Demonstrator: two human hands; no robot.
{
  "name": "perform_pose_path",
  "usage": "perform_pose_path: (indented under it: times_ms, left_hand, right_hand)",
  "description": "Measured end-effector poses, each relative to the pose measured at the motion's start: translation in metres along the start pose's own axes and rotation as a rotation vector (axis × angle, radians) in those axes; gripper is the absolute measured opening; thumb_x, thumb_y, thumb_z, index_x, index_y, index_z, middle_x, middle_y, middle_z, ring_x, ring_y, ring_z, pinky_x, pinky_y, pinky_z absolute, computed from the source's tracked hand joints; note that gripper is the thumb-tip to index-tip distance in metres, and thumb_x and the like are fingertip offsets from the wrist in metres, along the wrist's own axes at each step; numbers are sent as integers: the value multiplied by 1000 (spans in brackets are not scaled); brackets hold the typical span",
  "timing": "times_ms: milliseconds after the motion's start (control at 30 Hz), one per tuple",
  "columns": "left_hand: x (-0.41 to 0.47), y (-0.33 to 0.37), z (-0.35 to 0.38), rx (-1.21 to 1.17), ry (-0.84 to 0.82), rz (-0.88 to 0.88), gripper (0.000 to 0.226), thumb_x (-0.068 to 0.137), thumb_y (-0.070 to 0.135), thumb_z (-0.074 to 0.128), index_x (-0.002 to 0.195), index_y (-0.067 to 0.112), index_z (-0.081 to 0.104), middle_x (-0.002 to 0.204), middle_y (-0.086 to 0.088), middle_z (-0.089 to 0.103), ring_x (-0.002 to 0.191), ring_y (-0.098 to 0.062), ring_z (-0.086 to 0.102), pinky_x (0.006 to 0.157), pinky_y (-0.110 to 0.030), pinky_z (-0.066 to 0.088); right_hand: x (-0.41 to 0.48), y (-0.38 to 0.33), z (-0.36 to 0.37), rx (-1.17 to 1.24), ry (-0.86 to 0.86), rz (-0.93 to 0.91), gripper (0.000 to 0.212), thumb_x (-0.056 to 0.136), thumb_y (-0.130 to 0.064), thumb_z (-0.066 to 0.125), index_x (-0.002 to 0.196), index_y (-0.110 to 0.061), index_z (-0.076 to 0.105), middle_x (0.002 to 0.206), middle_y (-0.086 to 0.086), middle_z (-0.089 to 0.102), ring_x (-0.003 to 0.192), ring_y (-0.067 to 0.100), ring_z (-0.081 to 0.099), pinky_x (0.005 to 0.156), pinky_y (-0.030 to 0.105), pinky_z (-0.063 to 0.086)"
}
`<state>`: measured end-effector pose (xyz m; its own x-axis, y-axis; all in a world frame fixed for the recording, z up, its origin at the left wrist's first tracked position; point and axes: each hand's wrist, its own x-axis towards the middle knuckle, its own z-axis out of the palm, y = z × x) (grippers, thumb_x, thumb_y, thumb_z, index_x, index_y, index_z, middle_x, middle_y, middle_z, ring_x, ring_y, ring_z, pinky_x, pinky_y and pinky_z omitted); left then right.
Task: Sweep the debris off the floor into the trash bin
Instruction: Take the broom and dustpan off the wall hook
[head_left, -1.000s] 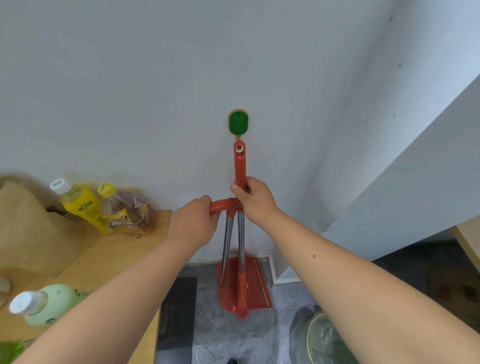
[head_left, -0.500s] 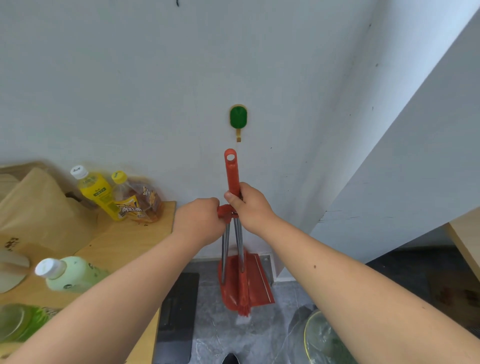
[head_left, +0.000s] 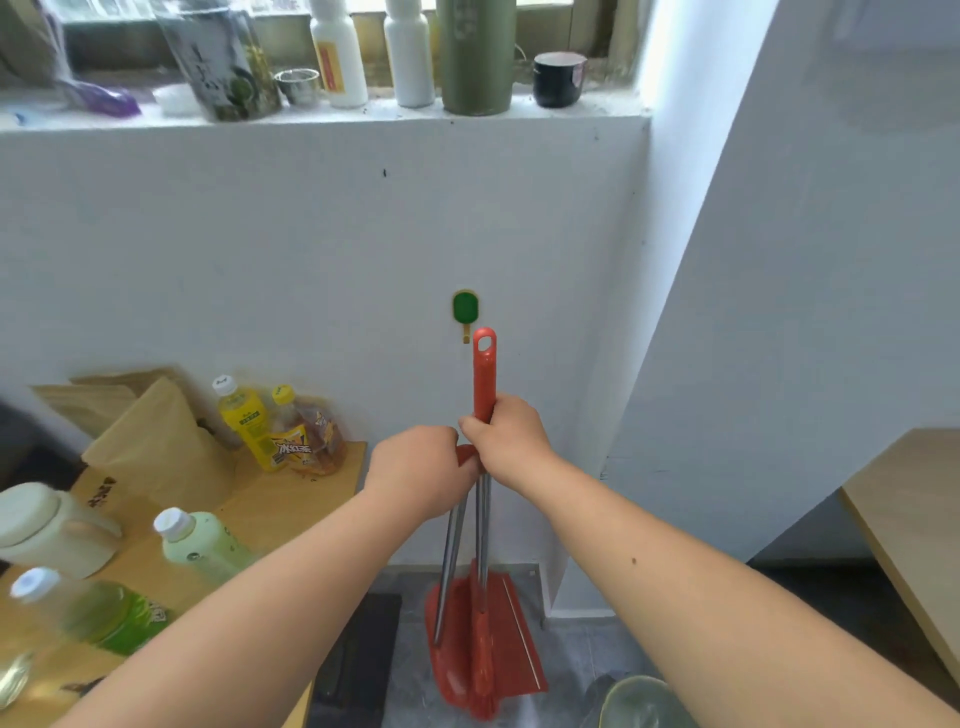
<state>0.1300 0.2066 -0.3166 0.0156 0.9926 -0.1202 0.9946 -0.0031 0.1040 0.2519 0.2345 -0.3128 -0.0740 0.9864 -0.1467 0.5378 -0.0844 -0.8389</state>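
Head view: right hand (head_left: 511, 441) fisted round red broom handle (head_left: 484, 374), left hand (head_left: 423, 470) clenched on dustpan grip just beside. Red dustpan (head_left: 511, 629) hung low against white wall (head_left: 260, 249), under green hook (head_left: 465, 307). Wooden table (head_left: 291, 499) with bottles crowded left.

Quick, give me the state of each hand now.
Left hand: closed on the red plastic dustpan handle.
Right hand: closed on the red plastic broom handle.
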Motion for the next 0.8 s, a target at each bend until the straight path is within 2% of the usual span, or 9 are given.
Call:
perform_pose_path:
  times_ms: [200, 367, 533, 667, 800]
  left_hand:
    - [-29, 22, -56, 40, 65, -44, 45, 90, 59, 40, 77, 20, 59, 73, 2, 61, 69, -23, 61, 57, -32, 42]
    - [-51, 37, -94, 66, 101, -86, 41, 91, 55, 44, 83, 21, 66, 78, 2, 63, 72, -22, 63, 59, -31, 45]
    - [-74, 43, -119, 82, 135, -148, 35, 92, 51, 48, 85, 20, 64, 83, 1, 65, 76, -23, 64, 59, -31, 45]
    - [-99, 39, -122, 54, 195, -207, 64, 88, 77, 36, 76, 21, 65, 76, 1, 66, 67, -21, 63, 61, -31, 52]
    - [-117, 32, -121, 60, 210, -232, 67, 89, 77, 35, 73, 20, 65, 71, 1, 64, 64, -20, 63, 57, -29, 51]
  right_hand:
    - [-29, -46, -39, -11, 55, -63, 26, 86, -16, 52, 63, -18, 40, 62, -1, 47, 56, 20, 45, 50, 30, 34]
    - [-48, -79, -61, 15, 105, -105, 16, 85, -17, 52, 69, -15, 50, 68, 2, 54, 63, 24, 51, 55, 30, 39]
    - [-66, -101, -68, -2, 147, -154, 14, 85, -19, 53, 71, -16, 48, 70, 3, 56, 67, 29, 58, 58, 30, 42]
    - [-69, -104, -82, 16, 174, -103, 12, 89, -22, 54, 80, -14, 57, 76, 5, 61, 66, 27, 59, 54, 28, 39]
    - [-78, -108, -84, -31, 155, -146, 16, 87, -20, 54, 72, -19, 51, 70, 2, 57, 61, 23, 55, 49, 27, 34]
